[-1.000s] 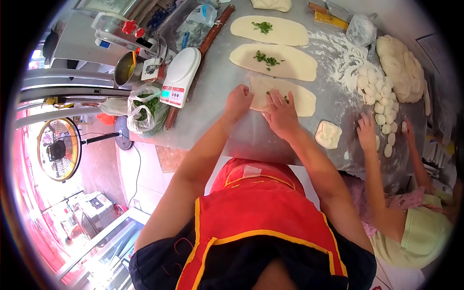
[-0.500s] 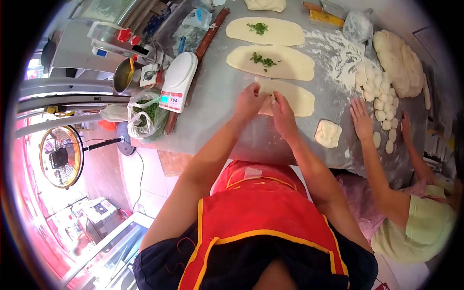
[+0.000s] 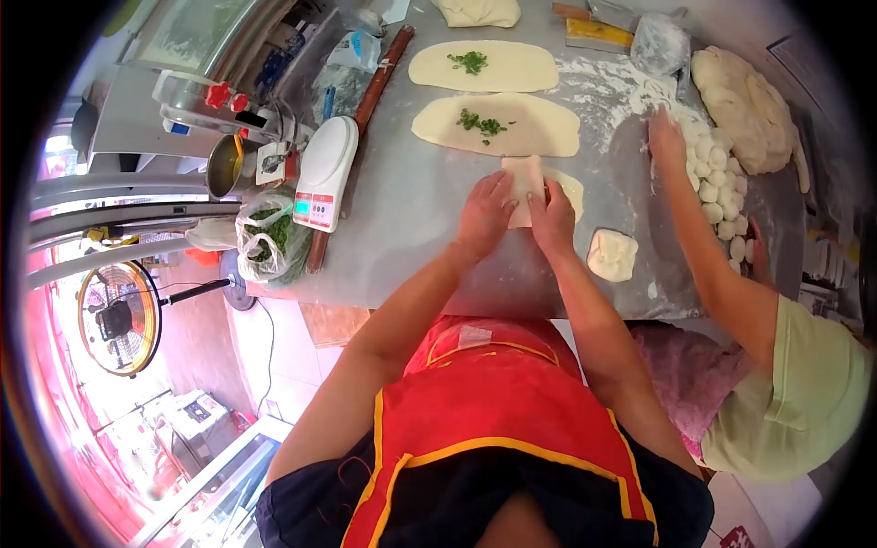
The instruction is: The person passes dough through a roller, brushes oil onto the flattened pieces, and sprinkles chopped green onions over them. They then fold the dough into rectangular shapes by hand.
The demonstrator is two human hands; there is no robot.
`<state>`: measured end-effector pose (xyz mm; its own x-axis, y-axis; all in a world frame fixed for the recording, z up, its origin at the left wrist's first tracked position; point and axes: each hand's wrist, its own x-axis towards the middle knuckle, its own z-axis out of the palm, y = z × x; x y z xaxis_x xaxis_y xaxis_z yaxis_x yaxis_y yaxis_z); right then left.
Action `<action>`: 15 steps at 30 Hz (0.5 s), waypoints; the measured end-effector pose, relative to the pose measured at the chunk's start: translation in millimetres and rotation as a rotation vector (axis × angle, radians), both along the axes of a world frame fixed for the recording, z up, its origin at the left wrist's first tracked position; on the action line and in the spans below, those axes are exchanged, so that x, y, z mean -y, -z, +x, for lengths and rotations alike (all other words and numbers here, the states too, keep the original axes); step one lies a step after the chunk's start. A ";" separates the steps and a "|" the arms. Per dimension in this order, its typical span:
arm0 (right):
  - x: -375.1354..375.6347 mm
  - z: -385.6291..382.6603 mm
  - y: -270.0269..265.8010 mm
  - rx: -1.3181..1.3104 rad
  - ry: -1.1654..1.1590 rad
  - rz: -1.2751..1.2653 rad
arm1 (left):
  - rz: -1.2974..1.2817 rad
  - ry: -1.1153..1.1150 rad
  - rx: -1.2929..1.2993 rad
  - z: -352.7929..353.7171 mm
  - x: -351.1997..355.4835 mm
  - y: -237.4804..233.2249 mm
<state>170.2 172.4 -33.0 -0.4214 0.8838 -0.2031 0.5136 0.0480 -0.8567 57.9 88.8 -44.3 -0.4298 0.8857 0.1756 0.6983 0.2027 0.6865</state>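
My left hand (image 3: 484, 215) and my right hand (image 3: 553, 217) press side by side on the nearest flat dough sheet (image 3: 530, 183), which is folded over on itself into a narrow strip. Both hands grip its near end. Beyond it lie two flat oval dough sheets (image 3: 498, 125) (image 3: 482, 66), each with chopped green onion on top. A small folded dough piece (image 3: 611, 254) rests just right of my right hand on the metal table (image 3: 411, 201).
A co-worker's hand (image 3: 665, 139) reaches over floured small dough balls (image 3: 717, 187) near a big dough mass (image 3: 742, 108). A white scale (image 3: 322, 172), rolling pin (image 3: 361, 100), bag of greens (image 3: 272, 233) and pot (image 3: 228, 164) stand at left. A fan (image 3: 114, 315) stands below.
The near dough sheet has been folded from a flat oval into a narrow strip under my hands. The co-worker's hand moved from the near dough balls up toward the flour.
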 end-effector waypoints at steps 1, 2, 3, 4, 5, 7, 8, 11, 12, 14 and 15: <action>-1.1 3.3 6.1 -0.004 0.016 0.010 | 0.027 0.029 -0.049 2.5 -1.0 3.2; -2.9 6.4 9.8 -0.009 0.030 0.019 | 0.017 0.040 -0.093 4.6 -2.7 5.6; -6.7 11.3 12.4 0.050 0.023 0.080 | 0.007 0.051 -0.137 6.1 -4.3 8.1; -12.7 17.2 14.7 0.108 0.015 0.141 | -0.003 0.059 -0.183 6.4 -5.1 10.5; -18.2 22.7 15.2 0.166 0.005 0.203 | -0.042 0.061 -0.224 7.3 -4.8 8.3; -27.7 33.9 16.1 0.275 0.041 0.328 | -0.118 0.065 -0.304 10.4 -4.8 3.8; -30.5 39.5 15.4 0.333 0.062 0.390 | -0.152 0.070 -0.309 11.9 -4.8 1.9; -42.4 37.8 13.4 0.425 0.099 0.213 | -0.176 0.107 -0.271 11.8 -11.2 -1.7; -45.2 36.9 12.9 0.456 0.117 0.150 | -0.149 0.131 -0.215 13.2 -11.5 -0.7; -54.0 39.2 24.8 0.372 0.129 0.027 | -0.114 0.197 -0.216 17.1 -11.3 2.1; -55.1 40.2 30.0 0.329 0.131 -0.036 | -0.107 0.238 -0.273 21.2 -9.8 3.8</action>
